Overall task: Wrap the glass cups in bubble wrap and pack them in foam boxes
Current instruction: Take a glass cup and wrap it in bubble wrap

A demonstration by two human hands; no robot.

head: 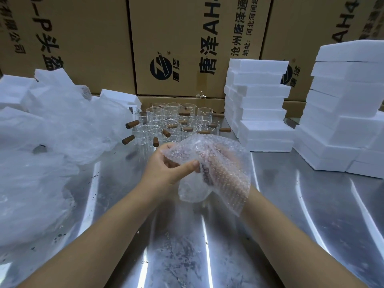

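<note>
Right hand (223, 154) veiled under bubble wrap (226, 179)

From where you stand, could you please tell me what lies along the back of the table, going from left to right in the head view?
Crumpled clear plastic sheeting → glass cups with wooden handles → shorter stack of white foam boxes → taller stack of foam boxes.

A shiny metal table (291, 204) carries dark specks and grime (180, 256) near its front edge. Crumpled clear plastic sheeting (41, 163) is heaped on its left side. Tall brown cardboard boxes (176, 38) with black printed characters stand along the back.
</note>
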